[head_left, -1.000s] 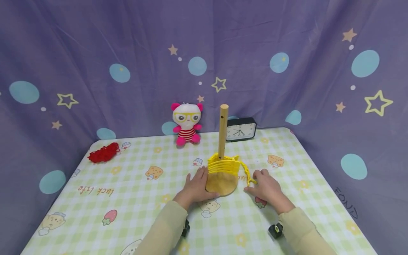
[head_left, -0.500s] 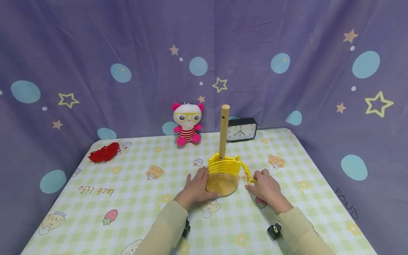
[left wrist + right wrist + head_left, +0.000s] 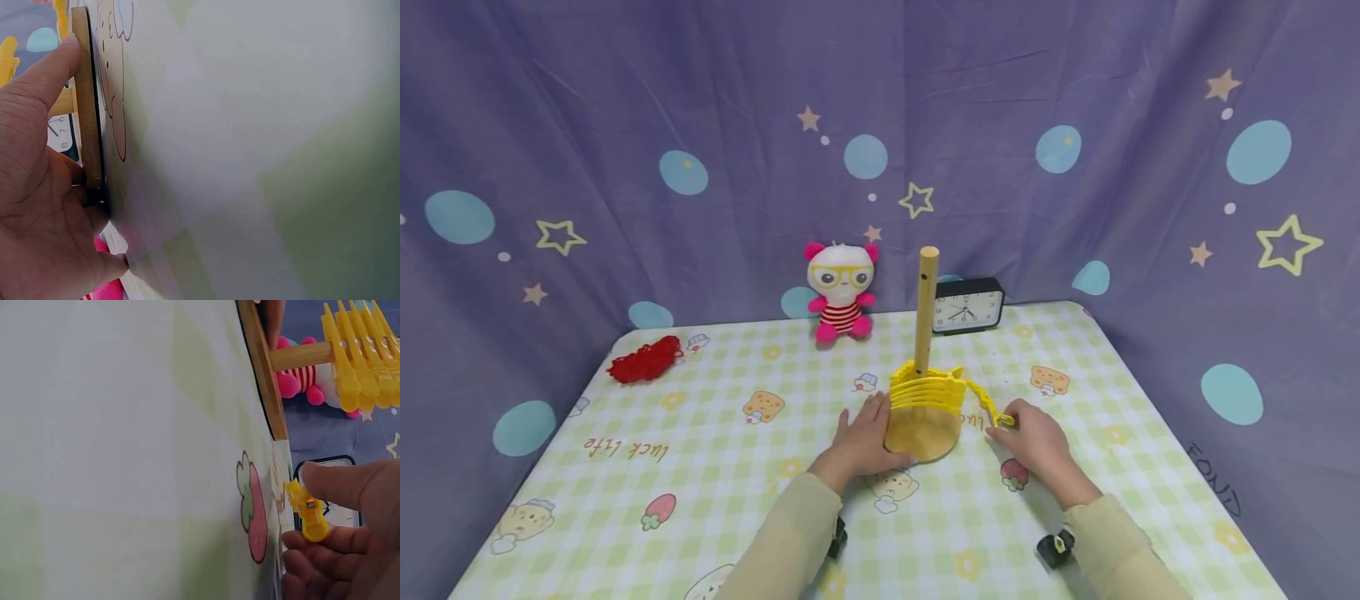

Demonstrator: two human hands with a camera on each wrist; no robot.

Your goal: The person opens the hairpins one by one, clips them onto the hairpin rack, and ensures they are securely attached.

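Observation:
Upright at the table's middle is a wooden stand [image 3: 921, 439] with a round base and a tall pole. Yellow plastic ribs [image 3: 927, 394] are stacked around the pole's lower part. My left hand [image 3: 861, 442] holds the base from its left side, thumb at the front rim and fingers along the edge. A yellow jointed plastic strip [image 3: 982, 398] runs out to the right of the ribs. My right hand [image 3: 1033, 442] pinches its outer end [image 3: 310, 512] between thumb and index finger, and a small metal pin shows there in the right wrist view.
A pink and white plush toy [image 3: 841, 292] sits at the table's back, left of the pole. Behind the pole's right side stands a black desk clock [image 3: 967, 307]. A red netted bundle [image 3: 646, 360] lies at the back left. Purple curtain [image 3: 737, 125] borders the table.
My right hand has shifted slightly right and away from the stand, drawing the strip's end outward so it bends less. The left hand and the stand stay in place.

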